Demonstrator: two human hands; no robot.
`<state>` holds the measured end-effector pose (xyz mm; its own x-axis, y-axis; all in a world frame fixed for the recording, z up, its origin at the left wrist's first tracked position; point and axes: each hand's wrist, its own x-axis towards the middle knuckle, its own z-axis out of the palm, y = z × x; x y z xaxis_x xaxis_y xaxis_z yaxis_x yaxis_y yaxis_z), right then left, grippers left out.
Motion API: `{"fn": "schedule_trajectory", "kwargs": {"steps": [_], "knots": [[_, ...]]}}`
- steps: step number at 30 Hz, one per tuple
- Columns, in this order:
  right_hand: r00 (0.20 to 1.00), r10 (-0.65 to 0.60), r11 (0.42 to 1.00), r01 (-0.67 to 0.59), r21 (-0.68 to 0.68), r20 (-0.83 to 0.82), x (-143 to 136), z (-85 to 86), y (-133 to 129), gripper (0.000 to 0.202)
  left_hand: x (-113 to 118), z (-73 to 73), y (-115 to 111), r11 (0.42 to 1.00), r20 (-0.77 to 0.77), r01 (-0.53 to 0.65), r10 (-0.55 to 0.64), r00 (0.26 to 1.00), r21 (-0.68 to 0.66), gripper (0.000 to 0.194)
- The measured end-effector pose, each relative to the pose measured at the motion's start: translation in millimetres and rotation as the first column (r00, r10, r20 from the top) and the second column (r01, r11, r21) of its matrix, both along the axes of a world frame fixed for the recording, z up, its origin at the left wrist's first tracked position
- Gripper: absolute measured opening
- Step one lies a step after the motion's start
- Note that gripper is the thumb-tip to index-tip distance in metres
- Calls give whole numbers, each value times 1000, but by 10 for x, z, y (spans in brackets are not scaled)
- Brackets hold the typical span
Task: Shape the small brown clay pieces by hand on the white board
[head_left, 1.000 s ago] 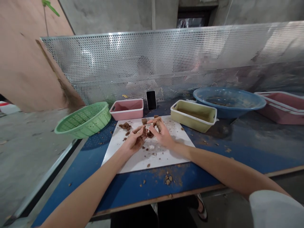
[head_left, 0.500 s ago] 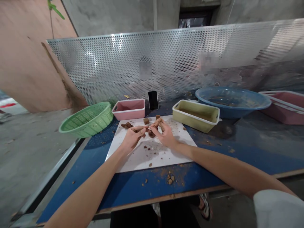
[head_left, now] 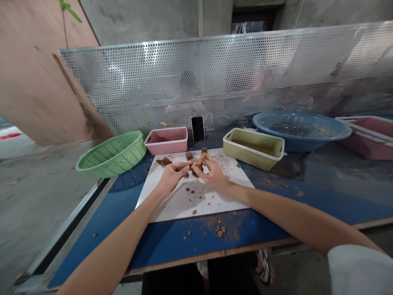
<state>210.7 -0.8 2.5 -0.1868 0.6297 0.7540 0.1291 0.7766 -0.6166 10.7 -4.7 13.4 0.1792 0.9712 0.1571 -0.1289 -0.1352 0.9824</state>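
Observation:
Over the white board [head_left: 172, 209], my left hand [head_left: 174, 175] and my right hand [head_left: 211, 172] meet at the fingertips. Both are closed in a pinch on something small, too hidden by the fingers to name. A dark brown lump [head_left: 195, 172] shows just below and between the fingers. Behind the hands sit two brown blocks, one [head_left: 189, 155] at the board's back and one [head_left: 204, 150] to its right. A reddish-brown clump [head_left: 163, 161] lies left of my left hand. Brown crumbs [head_left: 192, 191] are scattered on the board nearer to me.
Behind the board stand a pink basket [head_left: 167, 141], a phone [head_left: 197, 129] and a yellow-green basket [head_left: 253, 149] with brownish contents. A green colander [head_left: 112, 155] is at left; a blue basin [head_left: 301, 127] and another pink basket [head_left: 368, 135] are at right. Crumbs [head_left: 220, 230] lie near the front edge.
My right hand's fingertips have shifted slightly left, closer against my left fingertips. The left hand has hardly moved.

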Motion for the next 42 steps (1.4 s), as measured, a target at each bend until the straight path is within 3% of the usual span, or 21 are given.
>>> {"fn": "schedule_trajectory", "kwargs": {"steps": [7, 10, 14, 16, 18, 26, 33, 42], "knots": [[999, 8, 1000, -8, -4, 54, -10, -27, 13, 25, 0, -20, 20, 1000, 0, -24, 24, 1000, -6, 40], [998, -44, 998, 46, -37, 40, -13, -38, 25, 22, 4, -21, 21, 1000, 8, -12, 12, 1000, -13, 41], [996, -77, 997, 78, -20, 39, 4, -67, 44, 11, 20, 22, -21, 1000, 70, 10, -8, 998, -26, 47], [994, -74, 997, 75, -13, 82, 7, -89, 51, 18, 34, 50, -50, 999, 112, 39, -35, 993, -34, 53], [988, -85, 996, 84, 18, 127, 4, -112, 57, 25, 51, 69, -74, 996, 149, 74, -66, 987, -43, 58], [963, -162, 980, 133, 145, 216, -10, -153, 74, 17, 92, 118, -124, 984, 235, 133, -102, 967, -122, 56], [949, -170, 978, 131, 161, 263, -10, -148, 61, 8, 108, 141, -134, 986, 210, 80, -48, 976, -149, 58], [928, -173, 979, 124, 163, 330, 0, -189, 82, 17, 123, 117, -144, 983, 252, 65, -20, 968, -169, 70]]}}
